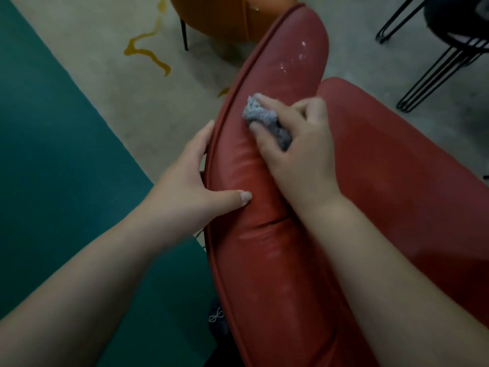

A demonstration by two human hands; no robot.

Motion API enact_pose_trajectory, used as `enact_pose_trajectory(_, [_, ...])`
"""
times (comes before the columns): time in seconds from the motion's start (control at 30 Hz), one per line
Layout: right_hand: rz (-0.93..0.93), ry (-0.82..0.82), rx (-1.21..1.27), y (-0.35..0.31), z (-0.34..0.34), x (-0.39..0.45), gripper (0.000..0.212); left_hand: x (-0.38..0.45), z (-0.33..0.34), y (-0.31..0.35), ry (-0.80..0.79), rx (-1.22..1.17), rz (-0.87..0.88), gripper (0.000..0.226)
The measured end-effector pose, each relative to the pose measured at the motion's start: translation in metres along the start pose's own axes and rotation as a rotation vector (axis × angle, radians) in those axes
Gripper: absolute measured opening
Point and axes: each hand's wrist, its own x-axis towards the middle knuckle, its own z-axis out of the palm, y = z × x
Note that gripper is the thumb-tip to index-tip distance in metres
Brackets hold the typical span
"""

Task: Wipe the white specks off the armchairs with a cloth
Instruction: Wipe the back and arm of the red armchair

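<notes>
Now right hand [299,152] grips cloth [264,119] on red armchair [254,186].

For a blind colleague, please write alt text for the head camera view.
The right hand presses a grey cloth on a red armchair backrest; the left hand steadies its edge. White specks remain further along.

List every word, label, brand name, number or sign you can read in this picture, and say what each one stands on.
None: no readable text stands anywhere in the view.
Red armchair: no label or brand shows; only white specks.
Cloth in the right hand: plain, no tag in view.
Small pale looped mark on a dark thing at the bottom edge: too small and blurred to read.
</notes>
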Motion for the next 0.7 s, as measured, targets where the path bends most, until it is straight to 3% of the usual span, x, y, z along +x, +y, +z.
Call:
enact_pose_trajectory(0.17, [-0.001, -0.045, 0.043, 0.003, -0.007, -0.023, 0.042, 0.024, -0.003, 0.009, -0.015, 0.014, 0.017, 0.114])
enact_pose_trajectory(0.33, [-0.089, -0.083, 0.056, 0.020, 0.004, 0.021, 0.042, 0.046, -0.007, 0.021, -0.029, 0.092, 0.000, 0.112])
enact_pose_trajectory(0.47, [0.061, 0.016, 0.090, 0.043, 0.011, 0.083, 0.038, 0.068, -0.008, 0.028, -0.043, 0.133, 0.001, 0.112])
enact_pose_trajectory(0.7, [0.003, 0.013, 0.204, 0.043, 0.004, 0.005, 0.039, 0.096, -0.008, 0.029, -0.080, 0.109, 0.025, 0.113])
